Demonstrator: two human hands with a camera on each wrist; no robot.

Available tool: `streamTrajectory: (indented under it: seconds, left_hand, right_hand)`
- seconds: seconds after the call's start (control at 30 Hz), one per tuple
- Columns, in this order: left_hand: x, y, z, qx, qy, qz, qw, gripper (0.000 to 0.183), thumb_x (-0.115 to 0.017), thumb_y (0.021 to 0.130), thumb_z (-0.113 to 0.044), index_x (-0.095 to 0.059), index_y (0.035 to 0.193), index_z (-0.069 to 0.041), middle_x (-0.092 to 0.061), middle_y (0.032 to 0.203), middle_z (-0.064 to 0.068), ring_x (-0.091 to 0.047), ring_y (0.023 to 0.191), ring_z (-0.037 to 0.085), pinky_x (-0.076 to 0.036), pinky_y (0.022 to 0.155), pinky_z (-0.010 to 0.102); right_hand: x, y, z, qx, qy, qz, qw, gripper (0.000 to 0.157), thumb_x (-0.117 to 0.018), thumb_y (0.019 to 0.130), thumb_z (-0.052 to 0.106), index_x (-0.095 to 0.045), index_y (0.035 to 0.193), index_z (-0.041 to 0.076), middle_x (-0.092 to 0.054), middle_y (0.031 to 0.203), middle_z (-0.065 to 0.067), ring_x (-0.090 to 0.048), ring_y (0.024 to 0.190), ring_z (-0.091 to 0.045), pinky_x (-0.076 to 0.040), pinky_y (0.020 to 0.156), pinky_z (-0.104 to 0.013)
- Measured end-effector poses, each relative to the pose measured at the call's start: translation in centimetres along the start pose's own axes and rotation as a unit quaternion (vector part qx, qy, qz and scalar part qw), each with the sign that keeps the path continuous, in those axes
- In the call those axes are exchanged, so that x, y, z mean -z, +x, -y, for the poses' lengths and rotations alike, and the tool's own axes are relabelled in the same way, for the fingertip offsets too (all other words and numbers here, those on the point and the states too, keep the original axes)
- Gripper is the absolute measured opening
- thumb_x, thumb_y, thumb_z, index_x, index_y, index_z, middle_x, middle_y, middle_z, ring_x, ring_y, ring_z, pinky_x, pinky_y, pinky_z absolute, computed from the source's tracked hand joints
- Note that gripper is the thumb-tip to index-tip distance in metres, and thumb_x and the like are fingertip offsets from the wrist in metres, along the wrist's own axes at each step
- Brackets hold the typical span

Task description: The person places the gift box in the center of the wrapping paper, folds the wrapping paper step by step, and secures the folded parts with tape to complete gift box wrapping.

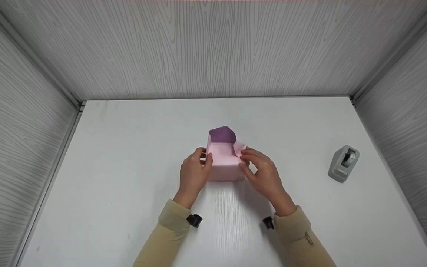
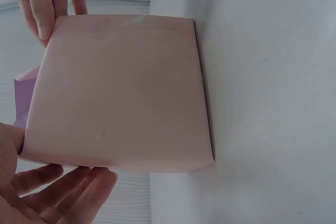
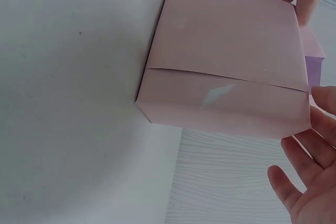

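A small pink paper box [image 1: 225, 172] stands on the white table with its top open. At its far end a purple flap [image 1: 222, 134] is raised, and a light pink side flap [image 1: 239, 147] sticks up on the right. My left hand [image 1: 193, 172] holds the left wall, thumb at the top edge and fingers along the outside. With thumb and fingers, my right hand [image 1: 267, 176] grips the right top edge beside the side flap. A seam and a pale shiny patch [image 3: 216, 95] cross the near wall in the right wrist view.
A grey tape dispenser [image 1: 341, 165] stands on the table to the right. Grey wood-grain panels [image 1: 213, 48] enclose the white tabletop [image 1: 132, 148] at the back and both sides.
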State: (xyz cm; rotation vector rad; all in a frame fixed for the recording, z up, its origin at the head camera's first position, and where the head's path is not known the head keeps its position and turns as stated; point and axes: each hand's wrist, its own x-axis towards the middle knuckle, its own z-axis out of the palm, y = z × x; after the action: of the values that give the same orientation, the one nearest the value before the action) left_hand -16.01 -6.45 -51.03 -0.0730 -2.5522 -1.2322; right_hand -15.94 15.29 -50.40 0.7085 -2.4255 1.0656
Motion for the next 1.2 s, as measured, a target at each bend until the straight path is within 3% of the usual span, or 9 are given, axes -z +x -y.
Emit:
streamTrajectory:
  seconds: [0.2, 0.47, 0.7, 0.8, 1.0, 1.1, 1.2]
  left_hand:
    - [0.0, 0.0, 0.0, -0.001, 0.002, 0.005, 1.0000, 0.025, -0.059, 0.097, -0.023, -0.068, 0.110, -0.003, -0.072, 0.099, 0.010, -0.071, 0.080, 0.019, -0.057, 0.069, 0.035]
    - [-0.1, -0.1, 0.1, -0.011, -0.001, 0.003, 0.9999, 0.026, -0.059, 0.098, -0.024, -0.068, 0.110, -0.002, -0.072, 0.099, 0.012, -0.072, 0.080, 0.021, -0.058, 0.069, 0.035]
    - [-0.1, 0.0, 0.1, -0.005, 0.000, 0.004, 1.0000, 0.027, -0.060, 0.097, -0.025, -0.068, 0.110, -0.002, -0.072, 0.098, 0.012, -0.072, 0.080, 0.021, -0.057, 0.071, 0.037]
    - [-0.1, 0.0, 0.1, -0.002, 0.000, 0.005, 1.0000, 0.027, -0.059, 0.098, -0.025, -0.068, 0.110, -0.003, -0.072, 0.098, 0.012, -0.071, 0.080, 0.020, -0.057, 0.071, 0.036]
    - [-0.2, 0.0, 0.2, -0.002, 0.002, 0.004, 1.0000, 0.027, -0.059, 0.098, -0.024, -0.068, 0.110, -0.002, -0.072, 0.097, 0.012, -0.071, 0.080, 0.020, -0.057, 0.070, 0.036]
    - [-0.2, -0.1, 0.1, -0.003, 0.002, 0.003, 1.0000, 0.027, -0.059, 0.098, -0.024, -0.068, 0.110, -0.002, -0.072, 0.096, 0.011, -0.071, 0.079, 0.020, -0.057, 0.069, 0.036]
    - [-0.3, -0.1, 0.1, -0.005, 0.000, 0.001, 1.0000, 0.027, -0.058, 0.098, -0.024, -0.069, 0.110, -0.002, -0.072, 0.096, 0.011, -0.071, 0.080, 0.019, -0.057, 0.070, 0.036]
  right_hand:
    - [-0.2, 0.3, -0.1, 0.035, -0.031, 0.030, 0.998, 0.028, -0.075, 0.088, 0.016, -0.072, 0.112, 0.001, -0.066, 0.124, -0.008, -0.055, 0.121, -0.027, -0.041, 0.102, -0.044]
    - [-0.4, 1.2, 0.1, 0.030, -0.101, 0.086, 0.991, 0.040, -0.072, 0.091, 0.031, -0.069, 0.125, 0.010, -0.061, 0.134, -0.002, -0.050, 0.119, -0.027, -0.040, 0.097, -0.048]
    - [-0.5, 1.5, 0.1, 0.024, -0.129, 0.111, 0.985, 0.044, -0.068, 0.092, 0.039, -0.066, 0.129, 0.015, -0.057, 0.138, 0.001, -0.046, 0.121, -0.028, -0.039, 0.092, -0.050]
    - [-0.4, 1.4, -0.1, 0.035, -0.106, 0.098, 0.989, 0.040, -0.067, 0.094, 0.035, -0.067, 0.127, 0.013, -0.059, 0.135, -0.001, -0.048, 0.122, -0.027, -0.040, 0.093, -0.049]
    - [0.5, 0.7, -0.8, 0.071, -0.030, 0.017, 0.997, 0.020, -0.070, 0.093, 0.015, -0.073, 0.108, 0.003, -0.067, 0.117, -0.008, -0.061, 0.110, -0.024, -0.046, 0.093, -0.045]
    - [1.0, 0.2, -0.8, 0.082, -0.032, -0.010, 0.996, 0.013, -0.071, 0.090, 0.010, -0.074, 0.100, 0.002, -0.068, 0.108, -0.008, -0.063, 0.103, -0.022, -0.047, 0.088, -0.044]
    - [1.3, -0.4, -0.7, 0.082, -0.057, -0.010, 0.995, 0.013, -0.072, 0.090, 0.012, -0.075, 0.098, 0.002, -0.068, 0.105, -0.007, -0.064, 0.101, -0.022, -0.048, 0.086, -0.042]
